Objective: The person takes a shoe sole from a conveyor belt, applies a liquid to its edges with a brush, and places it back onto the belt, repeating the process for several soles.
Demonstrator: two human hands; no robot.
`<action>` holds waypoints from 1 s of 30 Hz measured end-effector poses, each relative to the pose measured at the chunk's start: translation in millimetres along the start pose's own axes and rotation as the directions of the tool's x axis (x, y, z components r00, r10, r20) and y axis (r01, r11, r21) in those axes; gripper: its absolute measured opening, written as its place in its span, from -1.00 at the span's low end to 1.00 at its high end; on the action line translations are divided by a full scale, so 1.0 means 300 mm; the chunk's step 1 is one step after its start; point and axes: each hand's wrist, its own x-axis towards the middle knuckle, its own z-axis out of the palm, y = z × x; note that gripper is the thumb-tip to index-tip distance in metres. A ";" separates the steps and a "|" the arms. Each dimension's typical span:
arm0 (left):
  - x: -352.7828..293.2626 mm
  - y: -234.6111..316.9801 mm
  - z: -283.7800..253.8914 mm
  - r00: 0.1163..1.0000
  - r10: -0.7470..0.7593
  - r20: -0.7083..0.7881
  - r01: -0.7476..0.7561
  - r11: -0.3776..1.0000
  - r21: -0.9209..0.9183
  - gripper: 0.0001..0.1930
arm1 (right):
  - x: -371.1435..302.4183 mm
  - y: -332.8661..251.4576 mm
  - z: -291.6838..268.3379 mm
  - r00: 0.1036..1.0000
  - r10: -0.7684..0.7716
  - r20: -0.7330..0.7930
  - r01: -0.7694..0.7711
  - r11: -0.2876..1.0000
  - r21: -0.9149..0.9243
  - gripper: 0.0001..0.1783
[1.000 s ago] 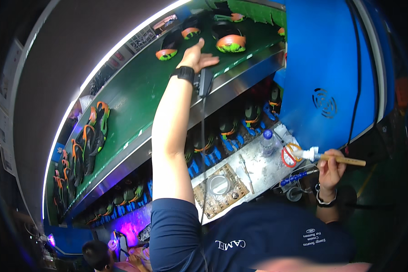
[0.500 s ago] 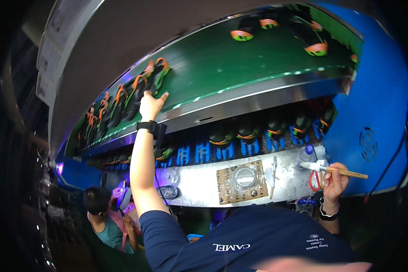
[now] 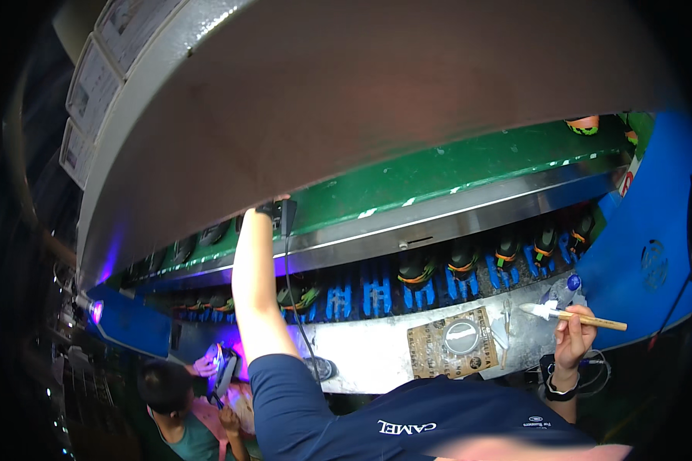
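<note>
My left arm [image 3: 254,292] reaches straight up to the green conveyor belt [image 3: 454,173]. Only the heel of my left hand [image 3: 281,200] and a black wrist strap show at the edge of the grey hood [image 3: 323,92]; the fingers are hidden under it. A thin black cable [image 3: 292,292] hangs from that wrist. My right hand [image 3: 573,342] is low at the right, closed around a wooden-handled brush [image 3: 584,317] with white bristles, held above the metal work shelf [image 3: 377,353].
Dark shoes with orange and green trim sit on blue holders [image 3: 415,269] under the belt, and one more [image 3: 584,124] rides the belt far right. On the shelf lie a brown pad with a round tin [image 3: 461,336] and a blue-capped bottle [image 3: 565,288]. Another person [image 3: 169,399] works lower left.
The view has swung up and left, so the grey hood now fills the top. My left hand slid left along the belt and under the hood. My right hand still holds the brush.
</note>
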 end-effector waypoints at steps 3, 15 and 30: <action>-0.080 0.029 -0.043 0.910 0.406 0.086 -0.410 0.911 0.038 -0.61 | -0.015 0.013 0.047 0.999 0.044 0.011 -0.043 0.999 -0.023 -0.78; -0.406 0.271 0.063 0.712 0.364 0.601 -0.703 0.369 0.608 -0.21 | 0.017 0.016 -0.005 0.992 0.074 0.106 -0.080 0.995 0.055 -0.81; -0.709 0.122 0.017 0.440 0.516 0.735 -0.131 0.847 -0.516 -0.30 | -0.133 0.336 -0.037 0.826 0.337 0.451 -0.171 0.913 -0.369 -0.88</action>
